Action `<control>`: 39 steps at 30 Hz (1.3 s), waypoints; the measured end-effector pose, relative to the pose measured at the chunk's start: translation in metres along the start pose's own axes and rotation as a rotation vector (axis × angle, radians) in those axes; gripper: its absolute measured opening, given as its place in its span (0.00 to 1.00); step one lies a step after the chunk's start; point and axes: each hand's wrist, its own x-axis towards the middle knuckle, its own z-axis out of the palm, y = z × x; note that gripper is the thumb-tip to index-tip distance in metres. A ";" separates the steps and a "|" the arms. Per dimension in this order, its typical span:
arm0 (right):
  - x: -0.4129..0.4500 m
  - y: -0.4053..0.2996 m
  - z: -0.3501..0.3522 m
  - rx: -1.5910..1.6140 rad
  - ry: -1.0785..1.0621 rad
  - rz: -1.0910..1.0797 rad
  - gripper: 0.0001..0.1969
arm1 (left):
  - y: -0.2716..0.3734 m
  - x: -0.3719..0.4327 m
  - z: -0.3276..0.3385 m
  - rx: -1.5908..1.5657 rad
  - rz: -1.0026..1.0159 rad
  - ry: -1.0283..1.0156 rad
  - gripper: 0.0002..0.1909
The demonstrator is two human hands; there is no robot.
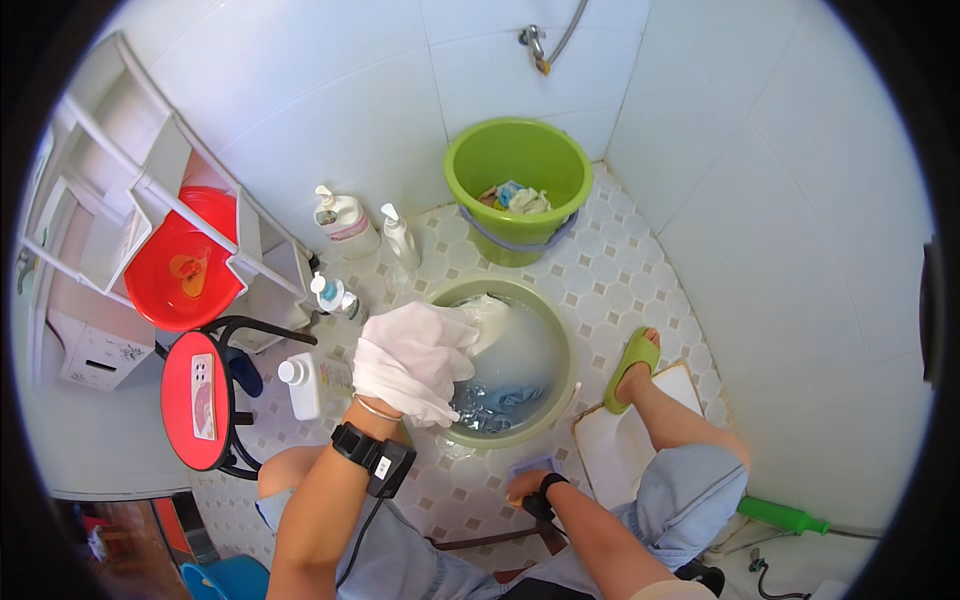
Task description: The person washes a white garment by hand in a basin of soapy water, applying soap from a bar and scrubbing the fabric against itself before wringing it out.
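My left hand holds up a white cloth (412, 356) that wraps over it and hides the fingers; only the wrist (375, 424) is bare. The cloth hangs at the left side of a round olive-green basin (564, 390) of cloudy water. Another white part of cloth (491, 319) reaches into the water, and a blue cloth (514, 397) lies in it near the front. My right hand (529, 484) is low in front of the basin, at a pale purple dish (546, 465). Something orange-yellow (514, 500) shows by its fingers, which are partly hidden.
A green bucket (517, 150) with cloths stands behind the basin. Pump bottles (352, 229) and a white bottle (304, 390) stand left. A red stool (176, 405) bears a phone (202, 397), beside a white shelf (150, 180). My slippered foot (634, 364) is right of the basin.
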 end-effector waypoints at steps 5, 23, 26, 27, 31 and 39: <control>-0.134 -0.137 -0.060 0.183 -0.065 0.117 0.11 | 0.003 0.008 0.013 -0.035 0.028 0.017 0.10; -0.138 -0.092 -0.229 1.310 0.816 -0.267 0.09 | 0.013 0.017 0.001 0.493 0.061 -0.058 0.09; -0.120 -0.091 -0.229 1.412 0.878 -0.261 0.11 | 0.009 0.015 0.003 0.509 0.080 -0.057 0.09; -0.116 -0.087 -0.230 1.415 0.879 -0.258 0.11 | 0.010 0.016 0.004 0.491 0.085 -0.046 0.09; -0.108 -0.075 -0.234 1.461 0.945 -0.183 0.12 | 0.016 0.019 0.005 0.515 0.096 -0.032 0.09; -0.107 -0.086 -0.234 1.534 0.992 -0.153 0.10 | 0.007 0.018 0.009 0.418 0.058 -0.028 0.08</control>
